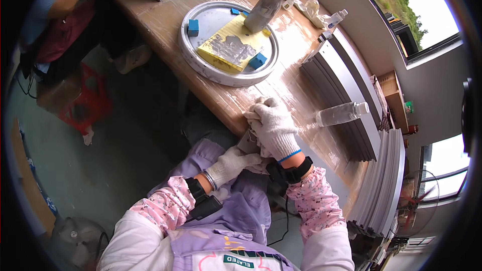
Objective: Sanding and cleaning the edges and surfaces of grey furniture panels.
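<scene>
Both my hands wear white knitted gloves and meet at the table's near edge. My left hand (232, 166) is closed around the edge of a flat grey panel (247, 143), its thumb stretched toward the right wrist. Just above it, my right hand (273, 126) is curled over the panel's corner. Its fingers are bunched together, and whatever they pinch is hidden beneath the glove. More of a flat grey surface (321, 163) shows to the right of my right wrist; whether it is the same panel I cannot tell.
A round white lid (188, 60) holds a yellow pad (221, 37) smeared grey, blue blocks (193, 27) and a bottle (268, 7). A clear bottle (341, 115) lies to the right. Stacked grey panels (346, 105) line the window side. Another person (65, 0) sits at upper left, near a red stool (90, 103).
</scene>
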The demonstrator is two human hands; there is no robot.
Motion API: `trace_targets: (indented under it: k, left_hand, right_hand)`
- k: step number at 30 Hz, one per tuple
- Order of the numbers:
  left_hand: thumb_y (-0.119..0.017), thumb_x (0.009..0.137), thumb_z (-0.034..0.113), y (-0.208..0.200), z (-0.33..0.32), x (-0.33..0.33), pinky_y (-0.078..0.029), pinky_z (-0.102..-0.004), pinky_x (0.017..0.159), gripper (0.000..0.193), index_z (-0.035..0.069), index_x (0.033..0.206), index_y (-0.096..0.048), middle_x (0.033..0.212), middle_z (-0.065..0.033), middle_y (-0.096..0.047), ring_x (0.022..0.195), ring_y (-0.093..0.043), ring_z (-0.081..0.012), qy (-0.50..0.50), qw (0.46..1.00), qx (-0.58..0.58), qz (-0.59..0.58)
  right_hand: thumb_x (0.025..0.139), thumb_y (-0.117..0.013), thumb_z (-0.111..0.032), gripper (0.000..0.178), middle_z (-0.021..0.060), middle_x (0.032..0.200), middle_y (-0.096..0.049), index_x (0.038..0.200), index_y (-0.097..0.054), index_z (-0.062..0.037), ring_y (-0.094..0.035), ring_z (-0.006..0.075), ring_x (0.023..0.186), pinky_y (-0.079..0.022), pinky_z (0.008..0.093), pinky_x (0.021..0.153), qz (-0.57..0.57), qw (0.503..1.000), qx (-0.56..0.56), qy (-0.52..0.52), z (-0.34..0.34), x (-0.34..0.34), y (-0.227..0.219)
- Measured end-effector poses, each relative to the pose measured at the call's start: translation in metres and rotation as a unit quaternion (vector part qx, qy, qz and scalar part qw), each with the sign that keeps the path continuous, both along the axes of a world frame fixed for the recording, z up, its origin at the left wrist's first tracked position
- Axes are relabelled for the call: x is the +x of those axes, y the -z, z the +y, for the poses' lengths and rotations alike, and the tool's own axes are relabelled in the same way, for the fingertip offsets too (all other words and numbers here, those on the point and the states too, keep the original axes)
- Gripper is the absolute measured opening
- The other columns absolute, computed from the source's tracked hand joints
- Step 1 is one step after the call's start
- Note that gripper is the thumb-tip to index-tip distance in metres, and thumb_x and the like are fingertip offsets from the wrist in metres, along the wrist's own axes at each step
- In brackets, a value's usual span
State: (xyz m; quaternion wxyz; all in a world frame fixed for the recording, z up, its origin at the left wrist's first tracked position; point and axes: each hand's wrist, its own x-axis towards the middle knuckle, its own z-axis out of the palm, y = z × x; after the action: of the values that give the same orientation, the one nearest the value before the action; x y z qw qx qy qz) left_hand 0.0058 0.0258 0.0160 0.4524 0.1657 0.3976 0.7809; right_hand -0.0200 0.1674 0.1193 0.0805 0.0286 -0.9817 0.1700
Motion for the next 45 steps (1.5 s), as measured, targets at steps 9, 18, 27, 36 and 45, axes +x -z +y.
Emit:
trace_targets:
  k: [9,18,27,36,45]
  left_hand:
    - [-0.056,0.099,0.017,0.012,0.002,0.009,-0.062,-0.0443,0.076,0.030,-0.005,0.119,-0.054,0.101,-0.0192,-0.067,0.086,-0.071,-0.0305,-0.048,0.997,0.009,-0.054]
    - [-0.062,0.096,0.011,-0.009,-0.027,0.002,-0.055,-0.0311,0.087,0.029,0.003,0.122,-0.052,0.111,-0.0075,-0.061,0.096,-0.063,-0.0139,-0.330,0.892,-0.180,0.252]
    - [-0.084,0.066,0.026,-0.053,0.016,0.007,-0.025,-0.0546,0.117,0.082,0.010,0.139,-0.051,0.147,-0.0168,-0.044,0.139,-0.037,-0.0407,-0.071,0.490,-0.200,0.845]
    - [-0.072,0.076,0.013,-0.099,0.054,0.001,-0.048,-0.0428,0.099,0.050,0.009,0.124,-0.062,0.125,-0.0131,-0.064,0.115,-0.061,-0.0336,-0.016,0.406,-0.130,0.904]
    - [-0.072,0.079,0.030,-0.153,0.100,-0.028,-0.051,-0.0439,0.065,0.032,0.008,0.101,-0.066,0.082,-0.0130,-0.065,0.076,-0.064,-0.0346,-0.026,0.429,-0.147,0.891]
  right_hand:
    - [0.078,-0.071,-0.015,0.020,0.0161,0.106,-0.060,0.097,-0.073,-0.0115,-0.065,0.0315,0.089,-0.054,0.0396,0.080,0.043,0.958,0.041,0.279,0.102,0.073,-0.026]
    - [0.096,-0.056,-0.007,0.019,0.0108,0.104,-0.065,0.113,-0.062,-0.0009,-0.065,0.0206,0.098,-0.057,0.0320,0.080,0.181,0.716,-0.601,0.306,0.127,0.250,-0.023]
    - [0.097,-0.058,-0.020,0.030,0.0114,0.108,-0.062,0.118,-0.056,0.0012,-0.064,0.0201,0.100,-0.055,0.0331,0.085,0.130,0.562,-0.797,0.178,0.069,0.340,0.008]
    - [0.094,-0.061,-0.010,0.027,0.0089,0.110,-0.064,0.117,-0.059,0.0036,-0.063,0.0171,0.102,-0.051,0.0295,0.093,0.187,0.569,-0.778,0.189,0.082,0.378,-0.007]
    - [0.077,-0.072,-0.014,0.021,0.0158,0.111,-0.060,0.096,-0.068,-0.0074,-0.058,0.0363,0.102,-0.049,0.0415,0.089,0.444,0.862,-0.166,0.180,0.081,0.174,-0.110]
